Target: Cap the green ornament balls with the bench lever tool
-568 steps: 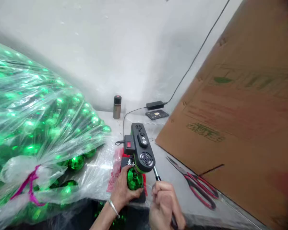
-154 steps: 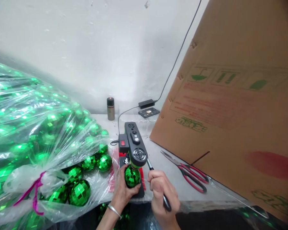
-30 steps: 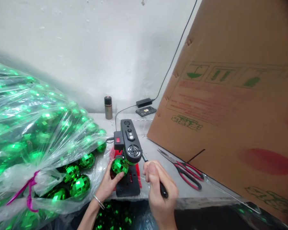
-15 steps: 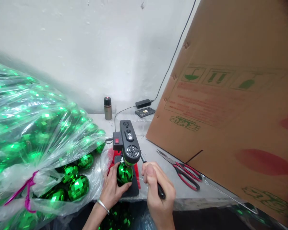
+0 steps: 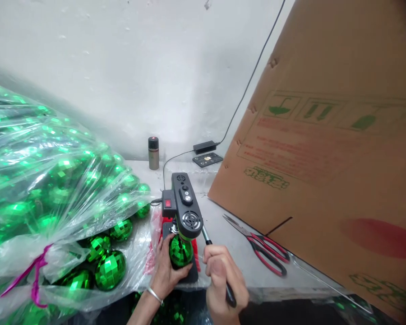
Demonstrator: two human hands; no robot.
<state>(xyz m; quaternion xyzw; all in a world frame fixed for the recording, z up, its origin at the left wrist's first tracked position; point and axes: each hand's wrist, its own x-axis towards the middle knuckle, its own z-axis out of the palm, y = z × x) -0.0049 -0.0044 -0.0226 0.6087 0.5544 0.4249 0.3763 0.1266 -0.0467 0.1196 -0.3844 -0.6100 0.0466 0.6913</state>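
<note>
A shiny green faceted ball ornament (image 5: 180,253) stands beneath the head of a small black press machine (image 5: 186,198). My left hand (image 5: 165,266), with a silver bangle at the wrist, is closed around the ball's left and near sides, fingers behind it and thumb in front. The ball's top is hidden under the machine head. My right hand (image 5: 226,282) is wrapped around the black-ended lever handle (image 5: 230,295) on the machine's right side. Under the ball is the machine's dark base (image 5: 191,271), with red material showing at its edges.
At left, a clear plastic bag (image 5: 64,180) bulges with green balls, tied with purple ribbon (image 5: 39,271). Red-and-black scissors (image 5: 260,246) lie at right, beside a large cardboard box (image 5: 311,180). A phone (image 5: 207,159), power adapter (image 5: 205,146) and bottle (image 5: 153,153) sit by the wall.
My right hand and the lever's end have come down and slightly toward me. My left hand still holds the ball under the machine head. The whole view has shifted a little.
</note>
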